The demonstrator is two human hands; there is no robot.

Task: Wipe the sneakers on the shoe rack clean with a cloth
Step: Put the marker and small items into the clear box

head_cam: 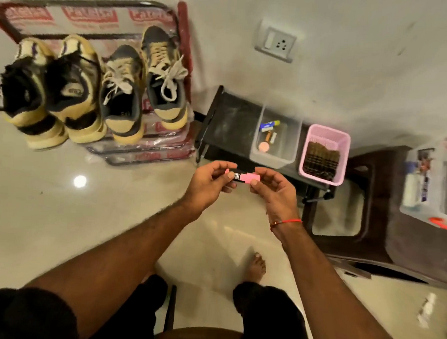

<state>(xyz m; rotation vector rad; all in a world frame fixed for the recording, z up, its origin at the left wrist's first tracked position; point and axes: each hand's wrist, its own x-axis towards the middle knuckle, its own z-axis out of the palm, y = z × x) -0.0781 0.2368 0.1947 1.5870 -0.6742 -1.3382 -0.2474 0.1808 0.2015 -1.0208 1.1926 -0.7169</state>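
Both hands, left hand (pixel 208 180) and right hand (pixel 274 184), pinch opposite ends of a small pink-and-black packet (pixel 239 176). Four sneakers (pixel 91 90) stand untouched on the shoe rack (pixel 150 149). Judged preparatory: a cloth must next be produced; none visible.

Warm, dim indoor light from overhead; bright glare spot on the glossy floor (pixel 80 181). Soft shadows. Motion blur throughout, worst on the rack (pixel 96 12). Wide-angle bending at edges.

Head view, steeply down, close
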